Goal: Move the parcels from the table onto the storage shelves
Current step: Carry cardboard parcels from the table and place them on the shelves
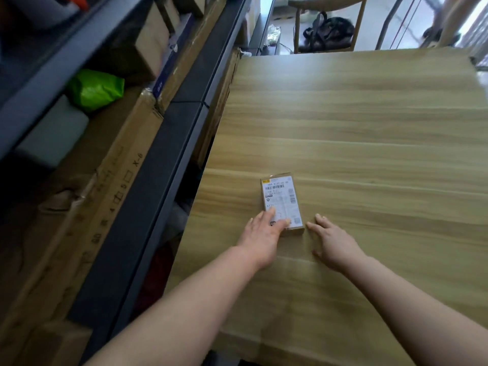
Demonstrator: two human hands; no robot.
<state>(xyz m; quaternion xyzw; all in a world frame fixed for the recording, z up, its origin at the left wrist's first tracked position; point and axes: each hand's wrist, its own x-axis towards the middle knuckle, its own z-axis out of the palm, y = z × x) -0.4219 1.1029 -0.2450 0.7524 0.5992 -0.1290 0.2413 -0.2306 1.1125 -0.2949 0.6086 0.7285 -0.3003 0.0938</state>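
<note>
A small flat brown parcel (282, 199) with a white shipping label lies on the wooden table (369, 133), near its left side. My left hand (264, 233) rests on the parcel's near left corner, its straight fingers lying over the label. My right hand (332, 241) lies flat on the table just right of the parcel's near end, fingertips close to its corner, holding nothing. The dark metal storage shelves (163, 165) run along the table's left edge.
On the shelves sit long cardboard boxes (105, 196), a green bag (96, 88) and a pale parcel (52, 133). A wooden chair (327, 25) with a black bag stands beyond the table's far edge.
</note>
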